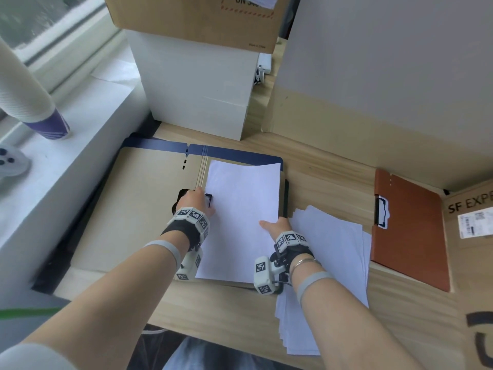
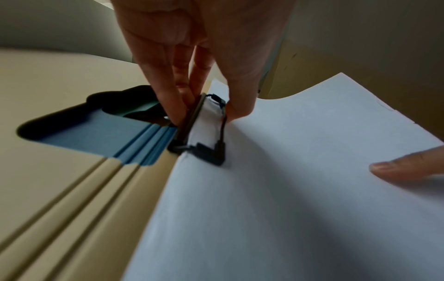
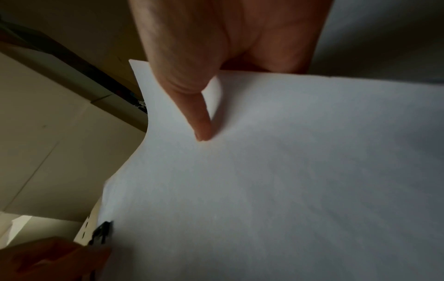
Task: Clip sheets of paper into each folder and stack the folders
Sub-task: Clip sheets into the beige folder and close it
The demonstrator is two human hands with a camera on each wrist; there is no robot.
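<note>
An open folder point(image 1: 138, 204) lies flat on the pale wood-grain tabletop point(image 1: 229, 313); its inner face is matte beige card with ridged spine creases, its outer cover dark blue. A white sheet of paper point(image 1: 240, 217), smooth and slightly bowed at its far edge, lies on the folder's right half. The left hand point(image 1: 193, 200) pinches the black wire clip point(image 2: 206, 133) at the sheet's left edge, thumb on the paper side and fingers behind. The right hand point(image 1: 277, 225) grips the sheet's right edge, thumb on top and fingers beneath. A loose fanned stack of white sheets point(image 1: 330, 263) lies just right of the folder, under the right forearm. A closed rust-brown folder point(image 1: 410, 231) with its own clip lies further right, beside a printed cardboard box point(image 1: 472, 222). A white box point(image 1: 197, 86) topped by a brown carton point(image 1: 192, 17) stands behind the open folder.
</note>
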